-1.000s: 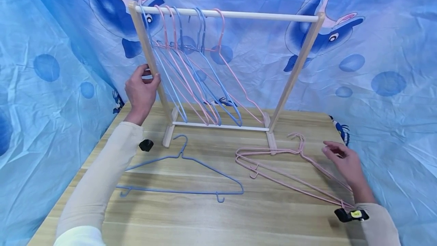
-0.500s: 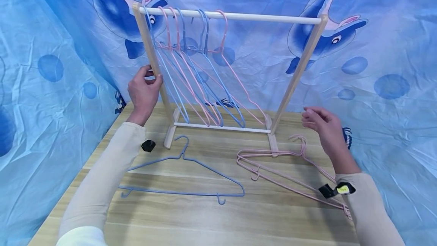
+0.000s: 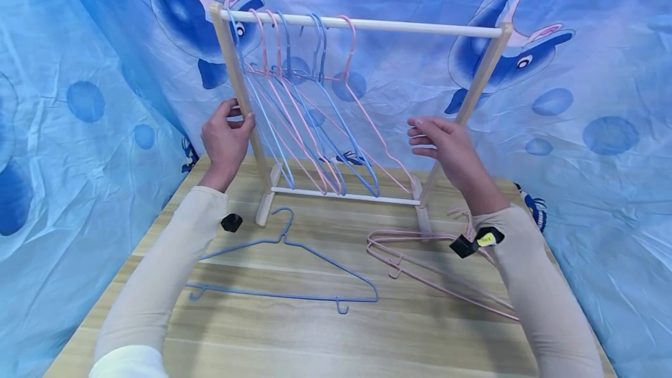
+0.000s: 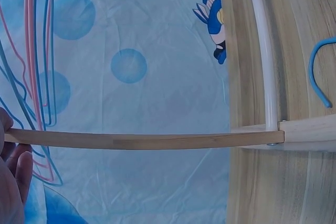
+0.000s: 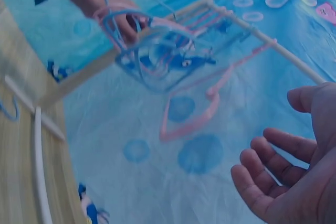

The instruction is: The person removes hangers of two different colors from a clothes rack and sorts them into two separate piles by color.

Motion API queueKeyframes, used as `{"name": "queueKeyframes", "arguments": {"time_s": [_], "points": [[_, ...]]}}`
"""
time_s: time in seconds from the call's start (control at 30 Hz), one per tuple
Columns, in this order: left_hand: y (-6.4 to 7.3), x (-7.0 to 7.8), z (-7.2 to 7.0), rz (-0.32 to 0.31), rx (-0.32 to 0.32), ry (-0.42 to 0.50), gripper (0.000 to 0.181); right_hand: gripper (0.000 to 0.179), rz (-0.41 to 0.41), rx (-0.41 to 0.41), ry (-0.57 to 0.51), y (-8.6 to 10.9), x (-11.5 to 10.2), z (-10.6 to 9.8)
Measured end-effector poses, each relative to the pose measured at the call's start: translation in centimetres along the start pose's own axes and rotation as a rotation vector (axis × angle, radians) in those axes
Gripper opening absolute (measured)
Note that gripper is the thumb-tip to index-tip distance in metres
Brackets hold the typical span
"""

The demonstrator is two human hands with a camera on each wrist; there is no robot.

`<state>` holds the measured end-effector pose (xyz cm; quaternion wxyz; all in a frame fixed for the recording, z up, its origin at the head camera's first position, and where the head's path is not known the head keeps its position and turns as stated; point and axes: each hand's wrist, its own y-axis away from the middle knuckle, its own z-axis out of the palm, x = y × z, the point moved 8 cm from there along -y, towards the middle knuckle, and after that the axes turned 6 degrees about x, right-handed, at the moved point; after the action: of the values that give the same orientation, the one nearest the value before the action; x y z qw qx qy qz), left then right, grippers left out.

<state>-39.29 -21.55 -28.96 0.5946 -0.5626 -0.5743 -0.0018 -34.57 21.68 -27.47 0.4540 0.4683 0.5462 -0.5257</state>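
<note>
My left hand (image 3: 226, 140) grips the left wooden post (image 4: 131, 140) of a small garment rack (image 3: 420, 27), thumb in front. Several pink and blue clothes hangers hang from its white top rail, bunched toward the left; the rightmost is a pink hanger (image 3: 368, 118), blurred in the right wrist view. My right hand (image 3: 446, 143) is raised in front of the right post, right of that pink hanger and apart from it. In the right wrist view this hand (image 5: 302, 166) has its fingers loosely extended and holds nothing.
On the wooden table (image 3: 294, 343) a blue hanger (image 3: 284, 237) lies flat before the rack, its left end hidden by my left sleeve. Stacked pink hangers (image 3: 370, 240) lie at the right, partly behind my right forearm. A blue patterned curtain (image 3: 588, 86) surrounds the table.
My right hand has risen from beside the pink hangers on the table and moved left toward the hanging ones. My left hand keeps its grip on the post.
</note>
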Motion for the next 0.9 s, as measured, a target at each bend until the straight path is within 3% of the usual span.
{"name": "queueKeyframes", "arguments": {"time_s": [0.23,0.4,0.9], "points": [[0.0,0.2,0.0,0.019,0.014,0.004,0.034,0.046,0.131,-0.092,0.001,-1.2,0.2,3.6],[-0.1,0.2,0.0,0.013,0.015,-0.007,0.033,0.05,0.176,-0.138,0.051,-1.7,0.3,5.4],[-0.1,0.0,0.1,0.018,0.013,-0.01,0.035,0.037,0.234,-0.207,0.0,-1.8,0.3,7.8]]}}
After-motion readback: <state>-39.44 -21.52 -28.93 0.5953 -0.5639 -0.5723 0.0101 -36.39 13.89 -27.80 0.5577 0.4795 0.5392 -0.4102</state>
